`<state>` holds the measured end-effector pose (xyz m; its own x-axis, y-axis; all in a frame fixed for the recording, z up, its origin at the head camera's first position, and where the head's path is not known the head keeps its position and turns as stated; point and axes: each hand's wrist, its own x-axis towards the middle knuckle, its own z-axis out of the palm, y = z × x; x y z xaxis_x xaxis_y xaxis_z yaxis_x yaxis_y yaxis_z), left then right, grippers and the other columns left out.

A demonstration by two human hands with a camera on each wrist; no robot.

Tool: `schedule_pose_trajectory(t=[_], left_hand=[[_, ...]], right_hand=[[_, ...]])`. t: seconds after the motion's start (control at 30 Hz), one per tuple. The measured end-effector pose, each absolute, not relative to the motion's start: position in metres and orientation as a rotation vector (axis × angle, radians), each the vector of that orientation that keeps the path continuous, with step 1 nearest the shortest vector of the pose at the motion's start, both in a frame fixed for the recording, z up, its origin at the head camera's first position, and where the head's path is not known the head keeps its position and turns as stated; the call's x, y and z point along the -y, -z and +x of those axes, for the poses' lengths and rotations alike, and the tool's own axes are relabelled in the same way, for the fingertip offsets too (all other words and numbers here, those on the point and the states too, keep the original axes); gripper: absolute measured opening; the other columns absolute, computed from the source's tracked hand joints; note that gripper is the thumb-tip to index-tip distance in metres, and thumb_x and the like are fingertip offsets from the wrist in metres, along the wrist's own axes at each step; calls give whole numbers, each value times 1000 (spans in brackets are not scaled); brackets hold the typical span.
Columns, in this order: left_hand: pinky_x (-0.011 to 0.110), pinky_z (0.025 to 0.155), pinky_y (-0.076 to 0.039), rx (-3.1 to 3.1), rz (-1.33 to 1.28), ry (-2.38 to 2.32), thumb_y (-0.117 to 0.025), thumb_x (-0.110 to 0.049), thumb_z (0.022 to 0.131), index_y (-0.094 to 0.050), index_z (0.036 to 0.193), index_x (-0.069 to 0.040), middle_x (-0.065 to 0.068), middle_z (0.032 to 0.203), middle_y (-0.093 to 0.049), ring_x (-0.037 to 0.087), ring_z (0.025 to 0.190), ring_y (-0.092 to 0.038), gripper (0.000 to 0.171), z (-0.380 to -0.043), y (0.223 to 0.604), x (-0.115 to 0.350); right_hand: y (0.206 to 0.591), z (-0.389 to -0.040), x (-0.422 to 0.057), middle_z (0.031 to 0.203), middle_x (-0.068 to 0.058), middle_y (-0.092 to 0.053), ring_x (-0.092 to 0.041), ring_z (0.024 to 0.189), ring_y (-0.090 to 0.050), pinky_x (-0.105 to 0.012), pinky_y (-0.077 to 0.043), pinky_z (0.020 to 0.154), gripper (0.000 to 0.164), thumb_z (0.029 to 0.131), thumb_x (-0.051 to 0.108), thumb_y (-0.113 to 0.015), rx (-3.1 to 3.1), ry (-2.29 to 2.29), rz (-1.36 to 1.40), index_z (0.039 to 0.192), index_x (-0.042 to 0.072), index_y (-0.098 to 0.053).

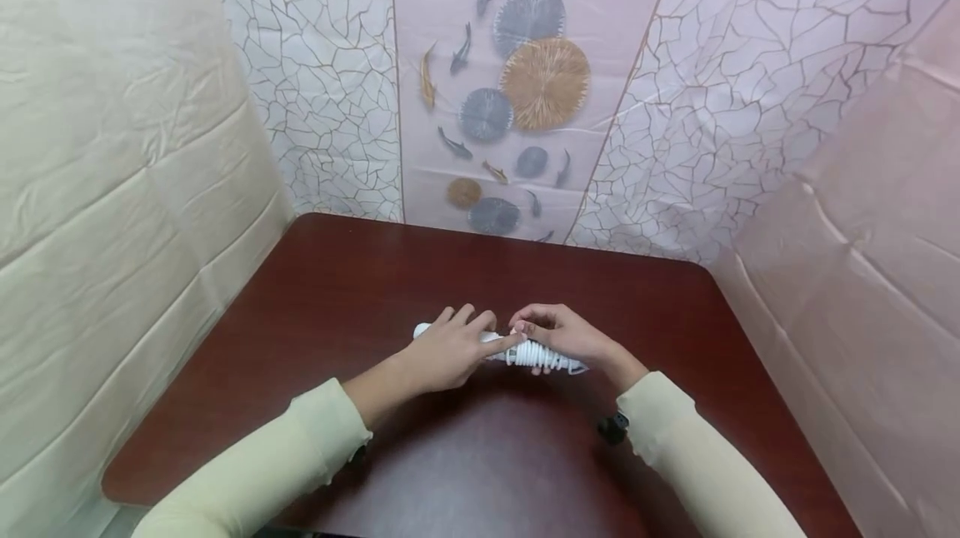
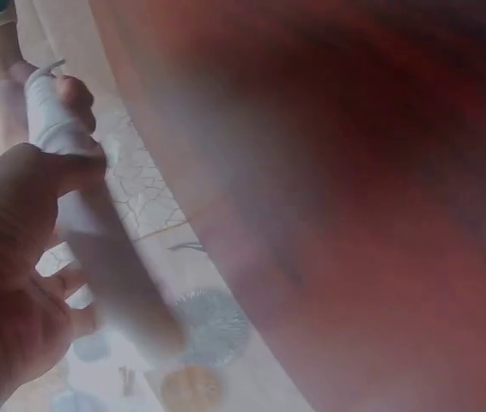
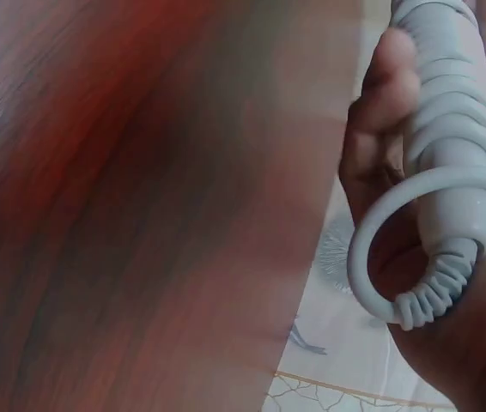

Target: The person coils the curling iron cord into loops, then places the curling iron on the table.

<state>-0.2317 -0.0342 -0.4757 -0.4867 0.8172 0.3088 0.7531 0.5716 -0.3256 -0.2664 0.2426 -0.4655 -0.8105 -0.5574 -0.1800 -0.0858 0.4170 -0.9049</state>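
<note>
A white stick-shaped electric appliance is held up over the table, its white cord wound in several tight turns round the right part. My left hand grips the smooth left part, the index finger reaching along to the first turns. In the left wrist view the thumb lies across the body with fingers behind it. With my right hand I hold the wound part. The right wrist view shows a ribbed cord sleeve at the end, where the cord bends back in a loop.
Below the hands is a dark red-brown wooden table with rounded corners. A patterned cloth hangs behind it, and pale cloth walls stand at left and right. Dark bands show near both sleeves.
</note>
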Motion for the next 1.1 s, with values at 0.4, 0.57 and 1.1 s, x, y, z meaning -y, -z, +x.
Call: schedule_pose_trajectory(t=[0.4,0.57,1.1], left_hand=[[31,62,-61,2486,-1336,-155,-85,-20,96,-60,158,-36,2,110,-69,20,81,-70,69,-238,475,38],[37,65,-64,2666,-1228,40,-92,-40,91,-64,156,-31,6,117,-71,24,75,-71,71,-236,472,51],[51,76,-66,2908,-1143,48,-81,-63,93,-69,151,-30,6,126,-71,30,105,-73,68,-226,456,55]], right_hand=[[495,-271,-229,120,-10,-75,-21,92,-77,-44,-66,79,20,113,21,-63,-2478,1215,-763,125,8,-71],[500,-260,-226,119,2,-77,-16,117,-71,-46,-56,104,13,109,24,-70,-2601,1097,-919,120,18,-72],[487,-231,-223,118,-3,-76,-18,100,-68,-36,-56,89,26,108,26,-73,-2626,1131,-843,129,12,-72]])
